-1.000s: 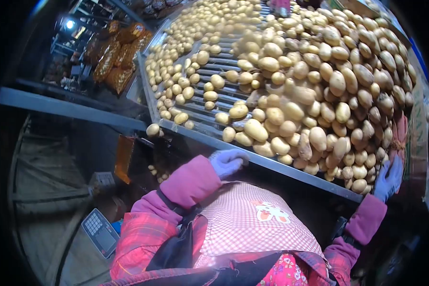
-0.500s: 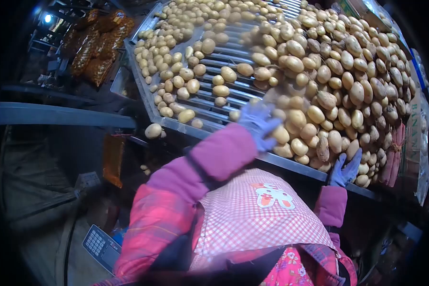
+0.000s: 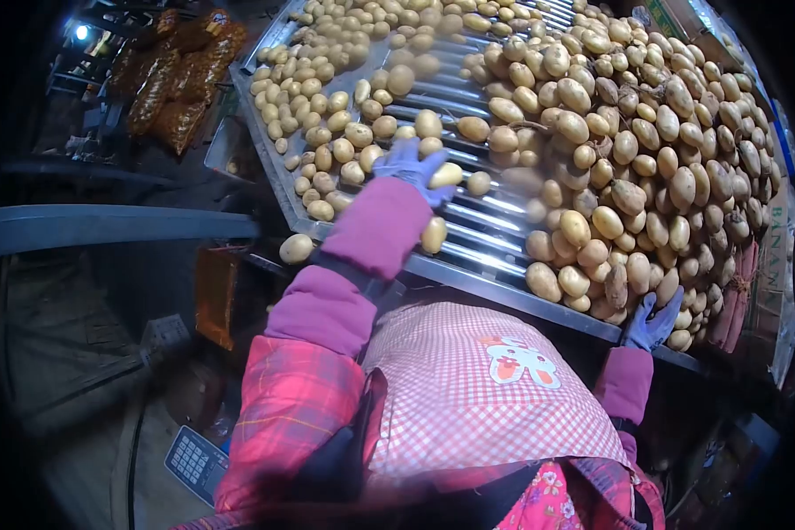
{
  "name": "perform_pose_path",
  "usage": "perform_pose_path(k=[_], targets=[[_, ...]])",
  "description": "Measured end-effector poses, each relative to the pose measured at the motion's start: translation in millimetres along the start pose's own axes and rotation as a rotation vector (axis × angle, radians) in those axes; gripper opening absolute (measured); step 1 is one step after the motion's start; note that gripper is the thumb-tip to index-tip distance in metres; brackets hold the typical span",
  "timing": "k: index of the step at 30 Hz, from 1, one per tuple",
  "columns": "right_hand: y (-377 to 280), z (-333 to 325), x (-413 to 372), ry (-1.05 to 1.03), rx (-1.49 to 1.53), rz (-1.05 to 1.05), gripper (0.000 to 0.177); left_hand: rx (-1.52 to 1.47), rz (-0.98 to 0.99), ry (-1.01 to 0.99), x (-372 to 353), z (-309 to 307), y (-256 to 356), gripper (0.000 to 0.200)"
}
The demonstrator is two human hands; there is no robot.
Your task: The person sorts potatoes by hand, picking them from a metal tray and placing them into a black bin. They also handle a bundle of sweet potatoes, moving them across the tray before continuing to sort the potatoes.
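Observation:
My left hand (image 3: 412, 170), in a purple glove, lies palm down over the metal roller table (image 3: 481, 238). Its spread fingers touch several loose potatoes, with one pale potato (image 3: 446, 175) beside the thumb. Another potato (image 3: 434, 235) sits near my wrist at the table's front edge. At the lower right, my right hand (image 3: 652, 322), also gloved, rests against the front of a large potato pile (image 3: 627, 194), thumb and fingers apart. A potato (image 3: 668, 284) lies right by its fingertips. Neither hand grips anything.
Smaller potatoes (image 3: 327, 71) cover the table's far left side. One potato (image 3: 297, 248) sits just outside the metal rim. Filled net sacks (image 3: 181, 84) stand at the upper left, a keypad scale (image 3: 196, 461) at the lower left. Cardboard (image 3: 777, 265) and pinkish bundled bags (image 3: 740, 296) flank the pile.
My left hand has swept left and away from me across the rollers, away from the pile. Bare rollers now show where it was. My right hand has stayed at the pile's front.

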State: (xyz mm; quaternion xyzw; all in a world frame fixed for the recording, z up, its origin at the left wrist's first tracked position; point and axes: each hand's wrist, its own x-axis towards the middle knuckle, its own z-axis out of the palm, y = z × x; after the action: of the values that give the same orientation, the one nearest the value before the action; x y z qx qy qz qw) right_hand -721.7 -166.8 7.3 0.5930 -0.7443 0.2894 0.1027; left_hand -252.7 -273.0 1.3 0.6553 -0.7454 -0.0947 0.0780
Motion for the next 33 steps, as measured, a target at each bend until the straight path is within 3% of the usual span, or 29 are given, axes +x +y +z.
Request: perform_pose_path(k=[2,4,7,11,13,14,16,18,21,22,24,26,28,29,30,31,32,33], targets=[[0.8,-0.2,-0.4,0.000,-0.051,0.009,0.063,-0.819,-0.106,0.174,5.8,2.0,-28.3,0.048],[-1.6,-0.3,-1.1,-0.008,-0.010,0.028,0.062,-1.094,-0.396,0.279,-16.2,-62.5,-29.2,0.040],[-1.8,1.5,-0.9,-0.012,0.024,0.050,0.062,-0.923,-0.276,0.440,-39.7,-56.4,-71.2,0.036],[-2.3,1.7,-1.1,-0.016,-0.013,0.057,0.062,-0.812,-0.315,-0.159,-67.3,-55.3,-28.9,0.036],[-3.4,1.3,-0.4,-0.014,-0.035,0.055,0.062,-0.311,-0.089,-0.110,-66.8,-29.8,-13.9,0.050],[-1.3,1.6,-0.6,-0.010,-0.040,0.054,0.062,-0.316,-0.085,-0.109,-59.7,-20.9,-6.1,0.050],[-2.9,2.2,0.1,-0.001,-0.018,0.048,0.062,-0.020,-0.236,-0.409,-41.0,-16.0,8.5,0.064],[-5.9,1.5,-1.2,0.032,-0.014,0.036,0.060,-0.126,-0.269,-0.406,-39.0,-17.1,11.9,0.067],[-3.5,1.2,-1.3,0.034,-0.039,-0.011,0.061,-0.231,-0.293,-0.145,-34.0,-3.6,9.5,0.068],[-0.6,2.7,-1.3,0.043,-0.042,-0.034,0.062,-0.237,-0.280,-0.142,-34.6,-4.0,11.4,0.068],[1.3,3.3,-1.1,0.039,-0.022,-0.044,0.062,-0.696,-0.468,-0.309,-37.9,-15.9,17.9,0.062],[2.6,-6.6,0.1,-0.009,-0.065,-0.048,0.061,-0.777,-0.462,-0.283,-38.9,-6.0,10.9,0.054],[-8.3,-19.6,6.4,-0.071,-0.111,-0.060,0.061,-1.450,-0.459,-0.183,-52.0,-16.0,6.4,0.052],[-21.8,-29.6,13.1,-0.049,-0.097,-0.136,0.060,-1.706,-0.291,-0.470,-51.4,-9.3,-19.6,0.055],[-38.1,-37.6,20.3,-0.024,-0.081,-0.214,0.060,-1.719,-0.284,-0.462,-56.4,-11.7,-17.5,0.055],[-50.4,-43.8,22.4,-0.015,-0.128,-0.169,0.053,-2.115,-0.395,-0.431,-66.2,-16.1,-12.8,0.055],[-93.3,-45.8,30.9,-0.089,0.100,-0.253,0.049,-2.509,-0.512,-0.386,-72.7,-17.7,-9.6,0.056],[-141.0,-39.3,42.2,-0.163,0.330,-0.339,0.046,-2.668,-0.387,-0.395,-73.6,-9.0,-9.7,0.052]])
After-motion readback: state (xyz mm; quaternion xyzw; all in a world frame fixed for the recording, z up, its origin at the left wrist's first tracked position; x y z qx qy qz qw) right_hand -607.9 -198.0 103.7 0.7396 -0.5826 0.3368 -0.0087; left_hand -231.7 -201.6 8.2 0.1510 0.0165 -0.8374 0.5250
